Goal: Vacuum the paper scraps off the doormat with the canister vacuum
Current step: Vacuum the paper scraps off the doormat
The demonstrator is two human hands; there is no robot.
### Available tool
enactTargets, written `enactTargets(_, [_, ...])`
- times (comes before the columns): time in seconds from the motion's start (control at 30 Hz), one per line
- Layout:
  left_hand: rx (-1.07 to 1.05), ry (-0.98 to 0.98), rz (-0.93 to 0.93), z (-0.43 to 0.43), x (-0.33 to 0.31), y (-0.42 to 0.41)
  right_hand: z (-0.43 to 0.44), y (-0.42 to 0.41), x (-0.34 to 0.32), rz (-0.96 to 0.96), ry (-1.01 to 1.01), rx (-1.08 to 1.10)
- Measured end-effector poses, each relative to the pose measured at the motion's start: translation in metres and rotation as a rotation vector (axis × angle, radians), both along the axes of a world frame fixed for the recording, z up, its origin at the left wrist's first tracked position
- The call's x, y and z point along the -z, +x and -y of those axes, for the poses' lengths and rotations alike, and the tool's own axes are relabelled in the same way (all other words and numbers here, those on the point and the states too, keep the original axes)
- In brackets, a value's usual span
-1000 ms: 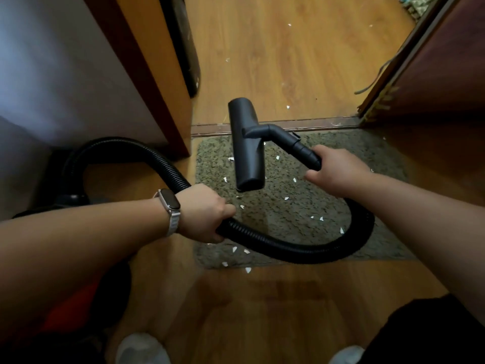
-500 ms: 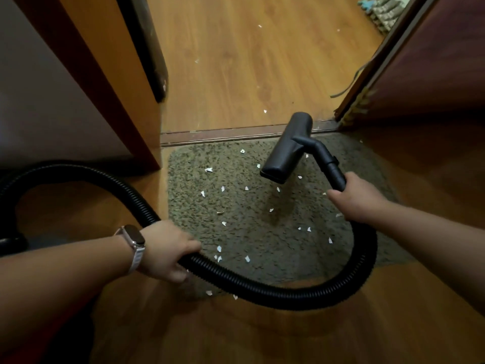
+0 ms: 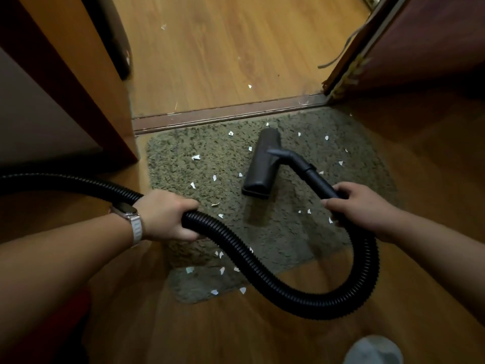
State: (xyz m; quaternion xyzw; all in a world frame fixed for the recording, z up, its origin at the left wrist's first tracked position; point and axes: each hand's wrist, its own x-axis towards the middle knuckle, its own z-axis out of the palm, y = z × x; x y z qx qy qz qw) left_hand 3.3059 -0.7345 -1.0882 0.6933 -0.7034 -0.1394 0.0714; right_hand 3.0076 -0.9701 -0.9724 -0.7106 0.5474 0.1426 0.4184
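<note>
Black ribbed hose [image 3: 364,266] looped over the mat's [image 3: 178,151] near edge and the wooden floor [image 3: 210,61]. Left hand [image 3: 168,215], fingers curled round the hose, held it by the mat's left edge; watch [image 3: 128,211] on that wrist. Right hand [image 3: 359,206] gripped the rigid tube [image 3: 315,179] over the mat's right side. Nozzle [image 3: 261,164] sat mid-mat, far end toward the threshold [image 3: 223,115]; contact with the pile not confirmed. White scraps [image 3: 195,157] lay scattered across the mat, several at its near left corner.
</note>
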Motion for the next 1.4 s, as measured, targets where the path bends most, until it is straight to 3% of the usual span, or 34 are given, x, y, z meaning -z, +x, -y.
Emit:
enactTargets(0.13, [0.169,-0.212,-0.046,0.001,-0.002,-0.013,-0.018,-0.005,0.002,0.015,0.006,-0.010])
enactTargets(0.27, [0.365,-0.274,-0.039,-0.005,-0.010,-0.039,-0.027,0.005,0.009,-0.065,-0.187,-0.119])
enactTargets(0.4, [0.319,-0.262,-0.011,-0.016,-0.027,-0.052,-0.040,0.023,0.019,-0.125,-0.436,-0.274])
enactTargets(0.53, [0.236,-0.140,-0.029,-0.023,-0.036,-0.055,-0.044,0.038,0.031,-0.133,-0.519,-0.450])
enactTargets(0.77, [0.187,0.163,-0.038,-0.046,-0.025,-0.058,-0.049,0.016,0.075,-0.138,-0.421,-0.438])
enactTargets(0.87, [0.267,0.229,0.025,-0.050,-0.021,-0.052,-0.046,0.008,0.082,-0.143,-0.383,-0.447])
enactTargets(1.07, [0.421,0.063,0.141,-0.044,-0.007,-0.037,-0.053,0.004,0.094,-0.100,-0.315,-0.413])
enactTargets(1.4, [0.398,0.027,0.175,-0.057,-0.002,-0.005,-0.055,0.000,0.100,-0.061,-0.302,-0.469])
